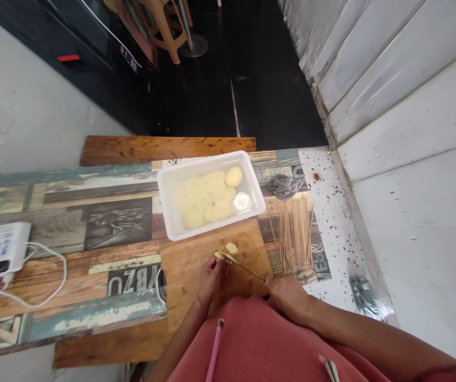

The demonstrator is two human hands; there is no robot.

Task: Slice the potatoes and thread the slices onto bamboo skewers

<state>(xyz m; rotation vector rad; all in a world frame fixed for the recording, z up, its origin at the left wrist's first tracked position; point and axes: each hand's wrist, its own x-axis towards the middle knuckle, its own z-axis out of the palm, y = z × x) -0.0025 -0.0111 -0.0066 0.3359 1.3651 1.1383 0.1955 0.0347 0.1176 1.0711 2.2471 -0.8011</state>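
White tub (165, 204) holds peeled potatoes (215, 183) (in cloudy water (179, 197)).

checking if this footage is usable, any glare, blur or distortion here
Head view: a bright glare spot shows inside the white tub, where most potatoes look hazy; head view: wide-angle distortion seems to tilt the white wall on the right; head view: the knife is too small for judging fine focus.
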